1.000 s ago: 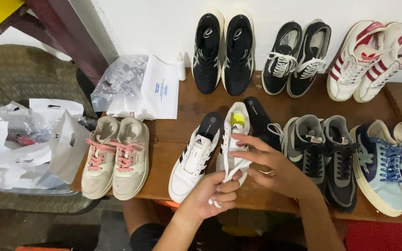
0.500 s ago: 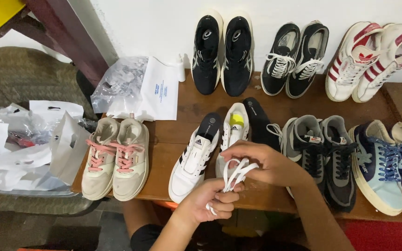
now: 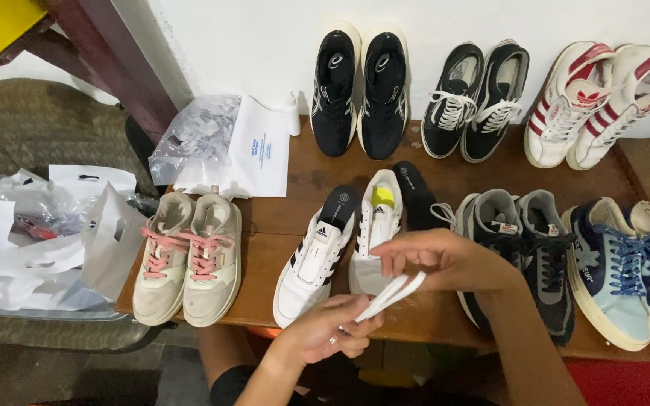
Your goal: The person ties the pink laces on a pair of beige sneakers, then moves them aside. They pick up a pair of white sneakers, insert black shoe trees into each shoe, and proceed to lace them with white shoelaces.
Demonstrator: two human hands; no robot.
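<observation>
- Holding a folded white shoelace (image 3: 394,292) between them, both hands work just above the bench's front edge: the left hand (image 3: 332,332) pinches the lace's lower end with closed fingers, and the right hand (image 3: 445,259) grips its upper end with curled fingertips.
- Directly behind the lace sits a white sneaker pair (image 3: 344,240) with black stripes, unlaced, near the front middle of the wooden bench (image 3: 295,180).
- A flat white paper bag (image 3: 261,154) with small blue print and a crumpled clear plastic bag (image 3: 193,139) lie at the bench's back left corner.
- White plastic bags (image 3: 47,248) with punched handle slots pile up off the bench's left edge.
- A beige pair with pink laces (image 3: 188,256) fills the front left corner; a black pair (image 3: 360,86) stands along the back edge against the wall.
- Bare wood shows between the rows of shoes, mainly left of centre, and along the front edge beneath the hands.
</observation>
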